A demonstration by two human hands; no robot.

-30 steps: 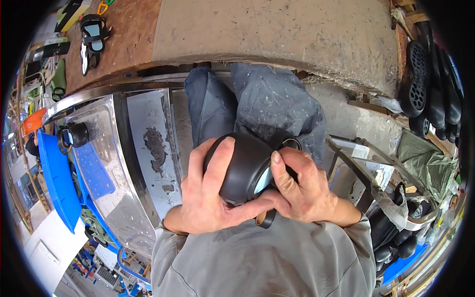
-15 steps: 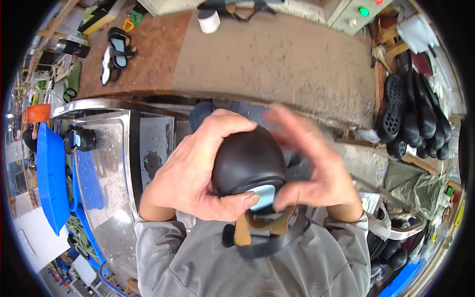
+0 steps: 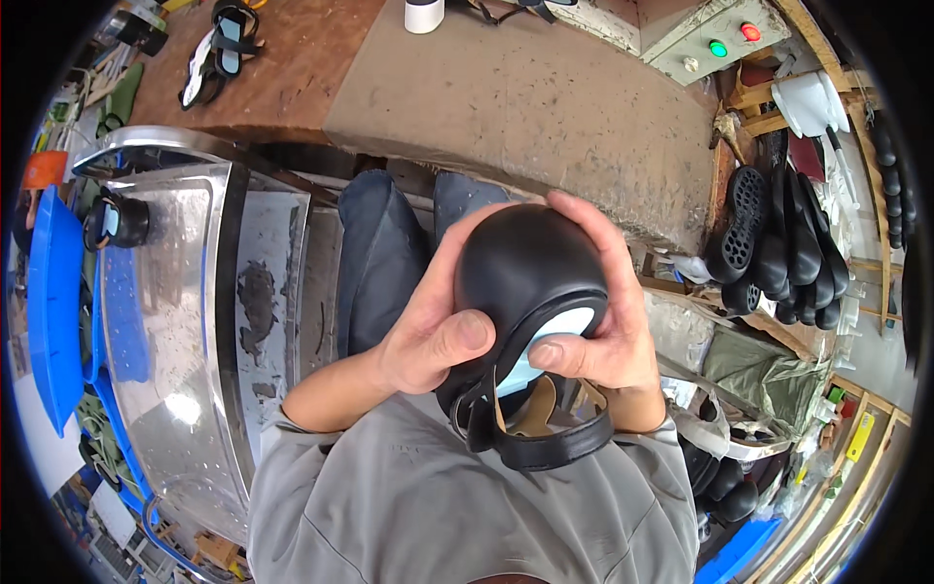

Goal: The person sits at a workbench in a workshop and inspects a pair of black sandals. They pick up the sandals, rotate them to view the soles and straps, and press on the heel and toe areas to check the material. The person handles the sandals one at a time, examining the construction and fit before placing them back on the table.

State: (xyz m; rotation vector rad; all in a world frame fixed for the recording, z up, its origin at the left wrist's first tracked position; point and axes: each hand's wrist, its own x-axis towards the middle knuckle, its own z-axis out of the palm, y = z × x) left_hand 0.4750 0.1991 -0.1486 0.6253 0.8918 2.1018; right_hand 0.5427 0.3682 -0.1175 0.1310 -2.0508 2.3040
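Note:
A black closed-toe sandal (image 3: 530, 263) is held close in front of my chest, its rounded toe pointing away from me. Light blue shows inside its opening, and a black ankle strap (image 3: 555, 450) with a tan lining hangs toward my shirt. My left hand (image 3: 433, 336) wraps the left side, thumb pressed on the edge of the upper. Round the right side curls my right hand (image 3: 623, 331), its thumb lying over the light blue part. The underside and most of the left fingers are hidden.
Ahead stands a brown workbench (image 3: 525, 107) with a sandal pair (image 3: 226, 49) and a white jar (image 3: 424, 15). Left is a metal-framed tray cart (image 3: 180, 321) carrying another black shoe (image 3: 126, 220), beside a blue bin (image 3: 56, 302). Black soles (image 3: 737, 219) hang at right, near a control box (image 3: 715, 44).
The sandal has moved right and tilted, its strap swinging into clearer view. My right hand, blurred and partly off it before, now closes round its side. The whole view has shifted.

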